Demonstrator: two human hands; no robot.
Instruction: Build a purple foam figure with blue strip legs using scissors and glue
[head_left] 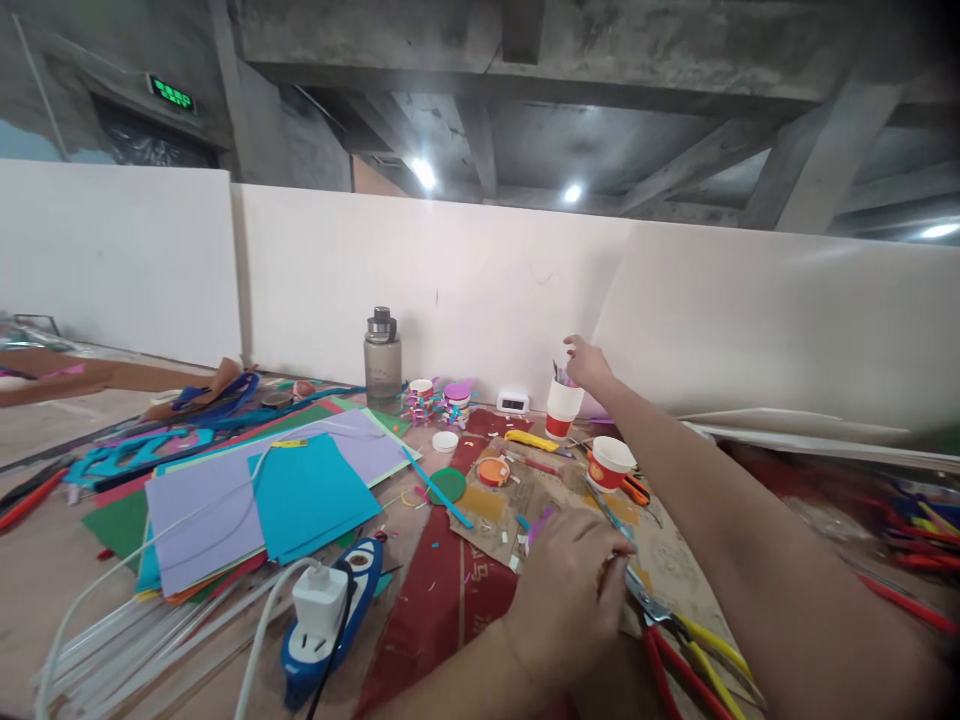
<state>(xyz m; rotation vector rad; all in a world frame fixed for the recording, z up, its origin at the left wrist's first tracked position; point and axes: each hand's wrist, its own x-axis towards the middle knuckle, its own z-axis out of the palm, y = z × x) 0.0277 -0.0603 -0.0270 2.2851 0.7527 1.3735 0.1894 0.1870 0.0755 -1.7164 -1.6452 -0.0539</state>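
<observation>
The right hand [589, 365] reaches, fingers loosely open and holding nothing, over the paper cup [562, 408] just under it; the left hand [574, 590] pinches a thin strip beside the pliers [675, 640]; best keep that pinch steady

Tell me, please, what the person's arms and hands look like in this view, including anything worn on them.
Both arms are bare as far as the picture shows: no sleeves, gloves, watch or bracelet. The left hand and right hand show no rings that can be made out. The right forearm looks large and blurred near the camera.
</observation>
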